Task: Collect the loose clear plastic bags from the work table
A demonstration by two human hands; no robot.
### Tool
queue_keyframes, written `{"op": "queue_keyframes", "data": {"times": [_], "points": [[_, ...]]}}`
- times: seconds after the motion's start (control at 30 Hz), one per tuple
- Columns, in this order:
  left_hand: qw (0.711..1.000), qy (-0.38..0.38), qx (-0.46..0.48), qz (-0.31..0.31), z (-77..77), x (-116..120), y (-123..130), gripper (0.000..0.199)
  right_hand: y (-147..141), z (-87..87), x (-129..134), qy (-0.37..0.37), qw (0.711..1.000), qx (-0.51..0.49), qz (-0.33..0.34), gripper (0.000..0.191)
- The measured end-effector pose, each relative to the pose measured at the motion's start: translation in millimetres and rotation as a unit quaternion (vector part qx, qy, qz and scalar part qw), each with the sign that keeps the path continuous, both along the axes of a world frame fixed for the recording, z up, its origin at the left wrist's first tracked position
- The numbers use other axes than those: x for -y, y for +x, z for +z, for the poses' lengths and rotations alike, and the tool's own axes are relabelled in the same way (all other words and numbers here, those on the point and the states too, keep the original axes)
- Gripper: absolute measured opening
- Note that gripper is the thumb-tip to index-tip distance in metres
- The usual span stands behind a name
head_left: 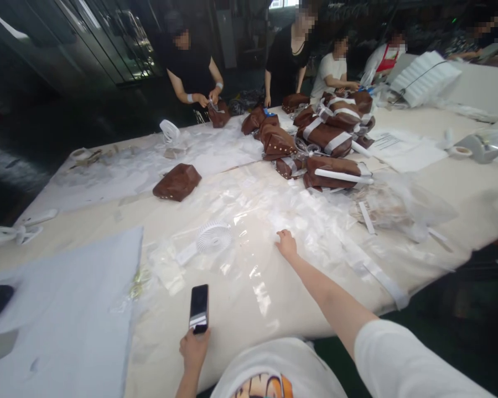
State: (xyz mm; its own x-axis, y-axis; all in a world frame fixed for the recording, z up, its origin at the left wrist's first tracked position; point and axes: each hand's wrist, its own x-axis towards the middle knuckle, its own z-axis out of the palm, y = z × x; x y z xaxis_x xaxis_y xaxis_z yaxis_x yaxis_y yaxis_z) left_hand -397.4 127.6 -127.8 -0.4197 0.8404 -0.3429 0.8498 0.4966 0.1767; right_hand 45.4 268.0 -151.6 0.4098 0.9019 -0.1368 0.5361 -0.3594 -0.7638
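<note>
My left hand (194,349) grips the lower end of a smartphone (199,307), held above the near edge of the table with its dark screen facing up. My right hand (287,245) is stretched forward over clear plastic bags (311,215) spread on the tabletop. Its fingers are partly extended and slightly apart, and nothing shows in them. A white handheld fan (214,237) lies between the two hands, further from me than the phone. Beyond it a brown leather bag (177,182) rests alone.
Several brown bags (326,138) with white wrapping are heaped at the back. Co-workers stand behind the table; one person's hands (207,100) work on a brown bag. A pale sheet (66,309) covers the left side. A tape dispenser (479,146) stands at right.
</note>
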Motion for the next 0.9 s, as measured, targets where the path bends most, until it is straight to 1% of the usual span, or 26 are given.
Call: {"op": "queue_keyframes", "data": {"times": [0.07, 0.1, 0.13, 0.2, 0.23, 0.3, 0.37, 0.43, 0.47, 0.5, 0.53, 0.6, 0.67, 0.7, 0.77, 0.8, 0.83, 0.87, 0.9], "points": [[0.997, 0.018, 0.072, 0.024, 7.6, 11, 1, 0.035, 2, 2.2, -14, 0.008, 1.0, -0.019, -0.011, 0.018], [0.99, 0.029, 0.131, 0.048, 11.8, 16, 2, 0.036, 3, 4.6, -16, 0.014, 0.999, -0.034, -0.018, 0.011], [0.976, 0.04, 0.199, 0.082, 16.7, 21, 4, 0.04, 4, 8.2, -16, 0.024, 0.998, -0.051, -0.024, 0.008], [0.931, 0.046, 0.326, 0.158, 30.5, 28, 13, 0.054, 3, 19.6, -7, 0.053, 0.994, -0.092, -0.036, 0.012], [0.91, 0.039, 0.37, 0.185, 40.0, 29, 21, 0.061, 1, 27.6, 2, 0.069, 0.99, -0.114, -0.042, 0.016], [0.874, 0.014, 0.44, 0.206, 64.6, 26, 44, 0.067, -6, 48.3, 30, 0.099, 0.982, -0.152, -0.052, 0.028], [0.845, -0.013, 0.503, 0.18, 94.3, 14, 77, 0.065, -15, 74.6, 66, 0.128, 0.963, -0.232, -0.054, 0.034], [0.821, -0.042, 0.557, 0.12, 124.2, -1, 116, 0.062, -25, 104.3, 103, 0.151, 0.925, -0.345, -0.042, 0.033], [0.805, -0.06, 0.584, 0.083, 137.4, -9, 136, 0.06, -30, 119.3, 120, 0.163, 0.906, -0.391, -0.031, 0.031], [0.789, -0.085, 0.606, 0.06, 148.9, -17, 157, 0.059, -36, 133.8, 134, 0.175, 0.892, -0.416, -0.015, 0.03], [0.764, -0.12, 0.632, 0.049, 158.4, -24, 177, 0.058, -41, 147.2, 146, 0.187, 0.888, -0.419, 0.006, 0.029], [0.694, -0.222, 0.682, 0.064, 171.4, -36, 212, 0.064, -52, 169.7, 162, 0.208, 0.89, -0.399, 0.073, 0.03], [0.616, -0.3, 0.722, 0.102, 178.2, -46, 237, 0.072, -63, 186.1, 172, 0.21, 0.878, -0.393, 0.175, 0.031], [0.576, -0.316, 0.743, 0.122, 180.6, -51, 244, 0.073, -67, 192.2, 175, 0.201, 0.865, -0.397, 0.233, 0.032], [0.506, -0.304, 0.789, 0.173, 186.0, -60, 246, 0.062, -73, 200.8, 182, 0.17, 0.832, -0.412, 0.33, 0.036], [0.47, -0.28, 0.813, 0.198, 190.1, -64, 240, 0.053, -74, 203.2, 185, 0.151, 0.819, -0.424, 0.357, 0.037], [0.435, -0.246, 0.838, 0.218, 195.6, -67, 231, 0.042, -74, 204.3, 190, 0.128, 0.808, -0.441, 0.369, 0.039], [0.401, -0.208, 0.862, 0.23, 202.8, -69, 219, 0.033, -71, 204.0, 194, 0.105, 0.799, -0.464, 0.367, 0.041], [0.368, -0.17, 0.885, 0.231, 211.6, -71, 204, 0.029, -67, 202.3, 200, 0.083, 0.79, -0.491, 0.357, 0.043]]}}
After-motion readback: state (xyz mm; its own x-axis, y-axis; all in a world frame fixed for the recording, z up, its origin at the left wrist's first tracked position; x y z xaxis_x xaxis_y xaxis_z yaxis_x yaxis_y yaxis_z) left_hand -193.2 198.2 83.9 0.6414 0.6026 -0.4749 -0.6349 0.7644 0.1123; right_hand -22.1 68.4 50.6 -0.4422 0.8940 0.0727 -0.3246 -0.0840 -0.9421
